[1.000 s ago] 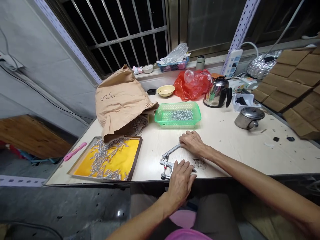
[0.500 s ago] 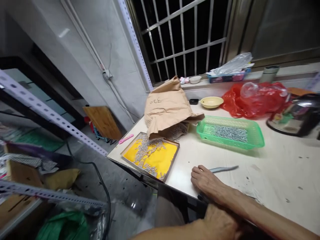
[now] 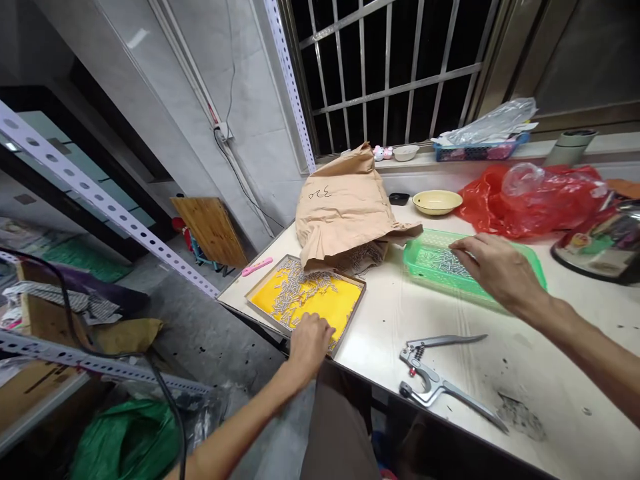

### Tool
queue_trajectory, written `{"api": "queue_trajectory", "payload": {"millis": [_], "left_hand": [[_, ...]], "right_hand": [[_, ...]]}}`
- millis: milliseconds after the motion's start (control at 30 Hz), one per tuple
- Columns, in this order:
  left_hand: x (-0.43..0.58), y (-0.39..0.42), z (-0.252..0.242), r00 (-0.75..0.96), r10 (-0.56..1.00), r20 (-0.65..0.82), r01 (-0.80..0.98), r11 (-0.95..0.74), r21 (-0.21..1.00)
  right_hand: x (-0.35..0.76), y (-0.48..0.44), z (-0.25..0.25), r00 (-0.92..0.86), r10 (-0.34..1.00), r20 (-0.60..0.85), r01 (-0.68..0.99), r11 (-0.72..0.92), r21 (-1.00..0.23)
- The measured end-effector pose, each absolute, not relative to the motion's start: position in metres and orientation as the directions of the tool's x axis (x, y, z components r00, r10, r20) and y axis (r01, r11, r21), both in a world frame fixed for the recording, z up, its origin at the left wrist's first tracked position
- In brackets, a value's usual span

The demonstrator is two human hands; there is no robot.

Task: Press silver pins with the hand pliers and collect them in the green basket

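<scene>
My left hand (image 3: 311, 341) is over the front edge of a shallow tray (image 3: 358, 308) with a yellow bottom and many small metal pins (image 3: 287, 287). Its fingers are curled down, and what they hold, if anything, is hidden. Above a green plastic basket (image 3: 535, 267) of small metal parts (image 3: 445, 260) hangs my right hand (image 3: 493, 267), fingers bent together at the tips; nothing can be made out between them. Metal pliers (image 3: 435, 383) with spread handles lie on the table in front of the basket.
A brown paper bag (image 3: 345, 207) stands behind the tray, its mouth towards it. A pink tool (image 3: 257, 267) lies left of the tray. Further back are a yellow bowl (image 3: 437, 202), a red plastic bag (image 3: 530, 200) and a kettle (image 3: 600, 247) at the right.
Both hands were together at the table's front edge. The left has moved to the tray, the right to the basket. The pliers now lie in full view. The camera view has shifted slightly.
</scene>
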State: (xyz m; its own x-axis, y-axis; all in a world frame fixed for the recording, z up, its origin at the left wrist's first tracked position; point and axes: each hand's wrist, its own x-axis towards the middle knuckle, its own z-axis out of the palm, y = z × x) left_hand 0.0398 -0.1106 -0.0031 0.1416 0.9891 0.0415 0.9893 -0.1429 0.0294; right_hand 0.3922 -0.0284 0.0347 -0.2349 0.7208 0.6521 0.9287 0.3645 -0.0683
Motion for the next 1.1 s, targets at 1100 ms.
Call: {"api": "queue_trajectory", "payload": {"millis": [1100], "left_hand": [[0.153, -0.105, -0.015, 0.432, 0.849, -0.304, 0.802, -0.208, 0.560]], "right_hand": [[0.358, -0.204, -0.056, -0.154, 0.974, 0.165, 0.944, 0.194, -0.266]]}}
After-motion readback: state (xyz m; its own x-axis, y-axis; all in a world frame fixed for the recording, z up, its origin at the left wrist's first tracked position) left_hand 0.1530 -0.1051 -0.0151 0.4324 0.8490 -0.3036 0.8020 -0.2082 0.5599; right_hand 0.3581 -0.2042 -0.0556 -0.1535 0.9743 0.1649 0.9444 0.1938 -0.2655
